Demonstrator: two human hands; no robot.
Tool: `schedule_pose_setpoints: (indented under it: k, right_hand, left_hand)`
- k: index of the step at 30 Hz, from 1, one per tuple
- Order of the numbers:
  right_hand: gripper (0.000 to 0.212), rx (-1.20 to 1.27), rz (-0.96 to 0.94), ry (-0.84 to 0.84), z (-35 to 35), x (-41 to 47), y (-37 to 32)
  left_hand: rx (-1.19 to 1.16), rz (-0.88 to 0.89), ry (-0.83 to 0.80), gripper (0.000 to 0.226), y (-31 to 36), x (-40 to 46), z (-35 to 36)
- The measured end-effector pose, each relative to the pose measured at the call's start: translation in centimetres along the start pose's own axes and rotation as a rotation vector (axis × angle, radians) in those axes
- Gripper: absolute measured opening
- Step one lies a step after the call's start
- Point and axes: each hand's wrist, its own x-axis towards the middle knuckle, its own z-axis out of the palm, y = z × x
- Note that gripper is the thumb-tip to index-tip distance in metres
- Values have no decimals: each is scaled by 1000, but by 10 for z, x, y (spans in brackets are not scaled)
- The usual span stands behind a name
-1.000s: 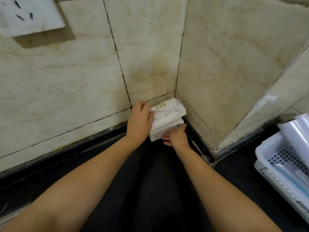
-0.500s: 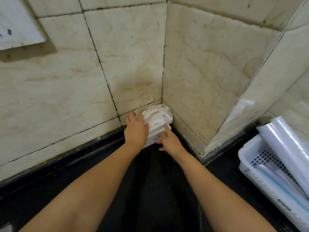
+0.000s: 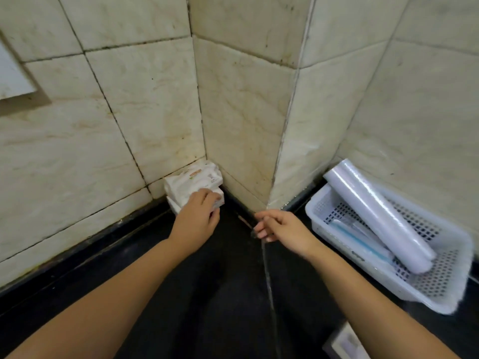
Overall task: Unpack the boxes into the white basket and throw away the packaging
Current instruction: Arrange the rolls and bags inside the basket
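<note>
Two white wipe packs are stacked in the corner where the tiled walls meet the black counter. My left hand rests its fingers on the front of the lower pack, without a clear grip. Away from the packs, my right hand hangs over the counter, fingers loosely apart and holding nothing. At the right stands the white basket against the wall. In it lie a roll of clear film and a flat pack with a blue stripe.
Cream tiled walls close in the counter on the left, back and right. A seam runs down the black counter from the corner. The corner of a pale box shows at the bottom edge.
My right hand has let go of the packs and pulled back to the right. The left hand stays at the stack. The view has swung right, showing more of the basket.
</note>
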Motion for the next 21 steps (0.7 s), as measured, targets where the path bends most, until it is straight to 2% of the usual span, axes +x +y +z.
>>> schedule_pose_setpoints:
  k: [5, 8, 10, 13, 15, 17, 21]
  right_hand:
    - [32, 24, 23, 359, -95, -58, 35]
    - [31, -137, 96, 519, -149, -79, 70]
    - [31, -327, 183, 487, -173, -85, 92]
    - [36, -584, 284, 277, -189, -82, 120]
    - [35, -628, 261, 163, -189, -75, 137]
    - [25, -659, 245, 115, -186, -68, 147]
    - [45, -659, 237, 121, -181, -57, 158]
  left_hand:
    - [-98, 348, -140, 28, 93, 10, 48]
    - [-149, 422, -230, 35, 149, 27, 78]
    - [-189, 422, -281, 36, 173, 42, 95]
    - [-234, 360, -372, 26, 195, 68, 123]
    - [-248, 241, -479, 27, 206, 85, 137]
    - [-243, 101, -635, 29, 212, 100, 153]
    - [-85, -22, -772, 29, 214, 122, 182]
